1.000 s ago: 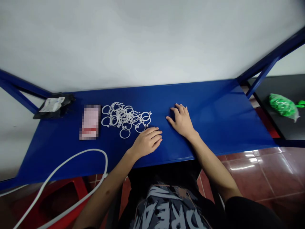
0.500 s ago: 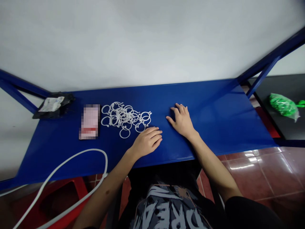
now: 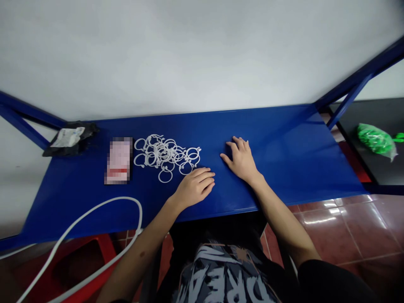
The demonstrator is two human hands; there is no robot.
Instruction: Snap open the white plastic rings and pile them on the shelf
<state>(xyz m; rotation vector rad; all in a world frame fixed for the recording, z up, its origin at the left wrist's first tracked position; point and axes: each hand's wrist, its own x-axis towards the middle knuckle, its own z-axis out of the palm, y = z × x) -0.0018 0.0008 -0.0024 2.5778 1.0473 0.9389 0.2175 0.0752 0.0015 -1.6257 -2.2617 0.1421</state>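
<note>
My left hand [image 3: 196, 186] rests on the blue table [image 3: 284, 147] near its front edge, palm down, fingers stretched to the right, holding nothing. Just beyond and left of it lies a loose pile of white plastic rings [image 3: 164, 153], each with a small clasp-like end. A few single rings at the pile's near side come close to the left hand's knuckles. My right hand [image 3: 241, 162] lies on the table farther right, fingers spread and thumb out to the left, with nothing in it. Bare blue surface separates the two hands.
Left of the rings lies a pixelated phone-like rectangle [image 3: 119, 160]. A black plastic package [image 3: 71, 139] with a white label sits in the left corner. A white cable [image 3: 126, 198] loops over the front left edge, above a red stool [image 3: 104, 248]. Right stands a bag of green pieces [image 3: 375, 139].
</note>
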